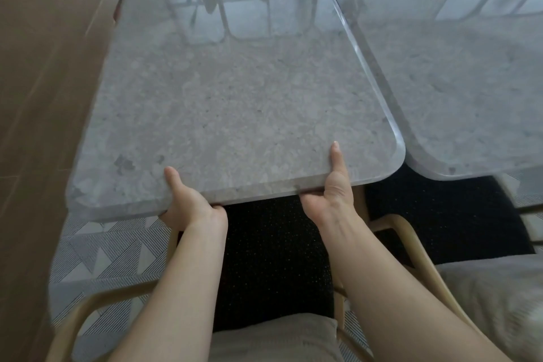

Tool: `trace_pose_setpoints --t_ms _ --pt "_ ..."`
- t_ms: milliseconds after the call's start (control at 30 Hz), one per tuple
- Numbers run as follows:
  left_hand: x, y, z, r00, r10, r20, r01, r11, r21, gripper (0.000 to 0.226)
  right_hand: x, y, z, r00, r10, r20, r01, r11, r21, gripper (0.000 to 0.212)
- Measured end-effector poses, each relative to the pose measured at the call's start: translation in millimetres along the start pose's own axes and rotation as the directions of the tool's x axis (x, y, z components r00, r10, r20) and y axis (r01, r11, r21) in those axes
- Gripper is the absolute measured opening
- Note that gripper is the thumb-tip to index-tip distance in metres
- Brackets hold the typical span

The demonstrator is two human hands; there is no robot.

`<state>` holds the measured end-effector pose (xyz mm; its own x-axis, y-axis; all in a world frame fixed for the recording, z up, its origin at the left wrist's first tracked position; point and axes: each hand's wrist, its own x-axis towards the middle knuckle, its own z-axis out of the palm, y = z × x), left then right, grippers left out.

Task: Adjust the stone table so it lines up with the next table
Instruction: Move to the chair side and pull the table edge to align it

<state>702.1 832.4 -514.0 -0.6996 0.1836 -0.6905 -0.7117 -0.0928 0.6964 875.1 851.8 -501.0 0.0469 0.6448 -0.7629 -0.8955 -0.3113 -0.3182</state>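
A grey speckled stone table [235,91] with rounded corners fills the middle of the view. My left hand [191,203] grips its near edge, thumb on top and fingers underneath. My right hand [332,188] holds the same edge further right, thumb also on top. A second matching stone table [458,91] stands to the right. The two tops nearly touch along a narrow dark gap, and their near edges are offset, with the right table's corner reaching closer to me.
A chair with a black dotted seat [273,253] and tan curved frame sits under the table edge between my arms. Another black-seated chair [446,214] stands at the right. A brown wall [38,97] runs close on the left. Patterned tiles [102,247] cover the floor.
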Motion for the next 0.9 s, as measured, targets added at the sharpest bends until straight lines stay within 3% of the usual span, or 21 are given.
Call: trace_pose_setpoints --t_ms 133,500,700,800,900 --pt "-1 4 -6 0.999 -0.028 0.025 0.027 1.000 0.015 0.058 -5 -2 -4 1.000 -0.006 0.002 0.006 1.000 0.002 0.027" --pt "-12 10 -34 0.992 -0.080 0.099 0.074 0.995 0.061 0.082 -22 3 -19 1.000 -0.012 -0.015 0.013 0.997 0.079 0.030" --pt "-21 14 -55 0.988 -0.078 0.132 0.067 0.994 0.086 0.060 -42 6 -35 0.999 -0.028 0.040 0.026 0.998 0.049 0.028" --pt "-43 12 -60 0.964 -0.132 0.232 0.106 0.987 0.124 0.048 -58 11 -47 0.998 -0.049 0.049 0.052 0.997 -0.060 0.035" --pt "-87 6 -75 0.868 -0.267 0.419 0.140 0.941 0.308 0.067 -101 26 -54 0.980 0.133 0.148 -0.062 0.910 -0.410 0.057"
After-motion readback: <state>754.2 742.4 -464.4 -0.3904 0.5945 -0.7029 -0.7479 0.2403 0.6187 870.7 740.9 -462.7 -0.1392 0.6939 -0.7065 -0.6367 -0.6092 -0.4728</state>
